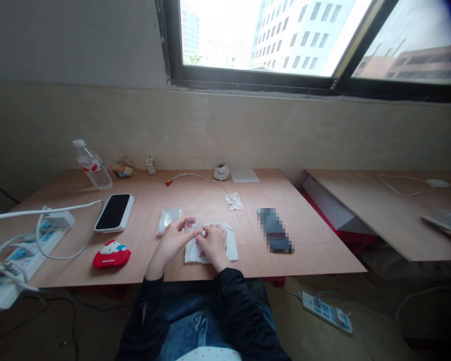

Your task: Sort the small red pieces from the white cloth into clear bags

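My left hand (175, 239) is curled, its thumb and fingertips about a thin, clear, curved piece (191, 225) that looks like transparent plastic or cord. Close beside it, my right hand (213, 243) has its fingers drawn together in a pinch near my left thumb. What those fingers hold is too small to make out. Under both hands lies a white sheet (231, 245), like a paper or tissue, with small reddish bits partly hidden by my right hand. A clear plastic bag (169, 220) rests just beyond my left hand.
Farther back lie a small clear packet (233, 201) and a white dome camera (221, 172) with its cable. A blurred dark object (274, 230) is on the right. Leftward are a red pouch (111, 254), a white-cased phone (115, 213), a water bottle (92, 165) and a power strip (33, 255).
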### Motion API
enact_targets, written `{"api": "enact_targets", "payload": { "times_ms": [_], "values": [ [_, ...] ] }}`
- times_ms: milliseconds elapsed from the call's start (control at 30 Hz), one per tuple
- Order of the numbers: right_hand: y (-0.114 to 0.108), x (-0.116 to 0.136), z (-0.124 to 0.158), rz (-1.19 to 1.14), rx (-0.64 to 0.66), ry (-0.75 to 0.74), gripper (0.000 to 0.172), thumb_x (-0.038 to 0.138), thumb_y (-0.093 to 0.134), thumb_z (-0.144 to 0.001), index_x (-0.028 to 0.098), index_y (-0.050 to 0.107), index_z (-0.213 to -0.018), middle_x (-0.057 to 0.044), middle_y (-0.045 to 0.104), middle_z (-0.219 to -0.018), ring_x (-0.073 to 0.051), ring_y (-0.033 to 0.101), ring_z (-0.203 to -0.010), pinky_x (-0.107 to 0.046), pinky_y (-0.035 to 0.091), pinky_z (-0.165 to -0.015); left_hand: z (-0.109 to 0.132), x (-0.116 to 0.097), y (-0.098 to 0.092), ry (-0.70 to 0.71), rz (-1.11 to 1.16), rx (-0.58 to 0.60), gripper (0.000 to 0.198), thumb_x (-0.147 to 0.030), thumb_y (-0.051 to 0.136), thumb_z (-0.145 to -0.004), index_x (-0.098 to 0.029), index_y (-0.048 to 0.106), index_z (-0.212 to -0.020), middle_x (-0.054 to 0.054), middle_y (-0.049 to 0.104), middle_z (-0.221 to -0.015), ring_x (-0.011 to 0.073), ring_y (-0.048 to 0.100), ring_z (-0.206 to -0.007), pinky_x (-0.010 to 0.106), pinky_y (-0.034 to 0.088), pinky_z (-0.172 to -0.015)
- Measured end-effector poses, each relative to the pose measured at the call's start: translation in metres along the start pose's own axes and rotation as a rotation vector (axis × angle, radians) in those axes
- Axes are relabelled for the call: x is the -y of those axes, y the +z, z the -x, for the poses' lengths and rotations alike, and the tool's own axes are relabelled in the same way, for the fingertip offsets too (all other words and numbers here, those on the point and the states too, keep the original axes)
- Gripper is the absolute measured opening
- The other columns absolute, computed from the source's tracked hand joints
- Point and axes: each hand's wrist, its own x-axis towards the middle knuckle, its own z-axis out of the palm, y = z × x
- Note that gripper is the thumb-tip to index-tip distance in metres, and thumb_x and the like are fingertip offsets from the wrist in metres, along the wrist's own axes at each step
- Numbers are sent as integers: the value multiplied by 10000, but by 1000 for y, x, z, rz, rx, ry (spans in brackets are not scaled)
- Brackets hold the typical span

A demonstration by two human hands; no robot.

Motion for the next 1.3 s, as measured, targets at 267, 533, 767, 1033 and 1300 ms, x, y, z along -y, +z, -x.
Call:
{"api": "enact_targets", "payload": {
  "times_ms": [267, 533, 767, 1033, 1300],
  "values": [
    [-24, 3, -4, -308, -277, 22, 177, 331, 593, -788, 202, 695, -856, -31, 615, -736, -196, 510, -813, -314, 327, -771, 2, 7, -1, 21, 22, 43, 403, -381, 687, -691, -168, 626, -1028, 85, 652, -1064, 234, 592, -999, 362, 461, -878],
    [-60, 29, 2, -705, -210, -155, 183, 374, 632, -773, 212, 698, -828, -11, 562, -690, -156, 512, -698, -286, 425, -700, 2, 5, -1, 59, 95, 59, 396, -383, 673, -715, -164, 628, -1043, 87, 664, -1046, 226, 608, -960, 338, 478, -829],
    [-58, 23, 1, -731, -130, -182, 198, 378, 635, -774, 218, 715, -859, -13, 577, -693, -156, 526, -702, -290, 431, -694, 2, 3, -1, 86, 72, 71, 358, -364, 656, -740, -172, 629, -1041, 81, 663, -1052, 225, 610, -958, 344, 475, -842],
    [-54, 15, -3, -864, -142, -57, 228, 367, 563, -806, 179, 690, -807, -39, 660, -774, -163, 570, -720, -287, 451, -699, 1, 10, 0, 17, 83, 7, 423, -379, 702, -692, -167, 622, -1049, 101, 650, -1105, 236, 599, -1014, 364, 469, -885],
    [-47, 11, -5, -943, -52, -18, 236, 376, 588, -777, 178, 697, -843, -50, 688, -824, -178, 602, -758, -282, 464, -678, 1, 3, 2, -4, 217, -1, 563, -387, 691, -709, -170, 510, -1196, 116, 628, -1154, 239, 574, -1103, 367, 467, -911]
  ]
}}
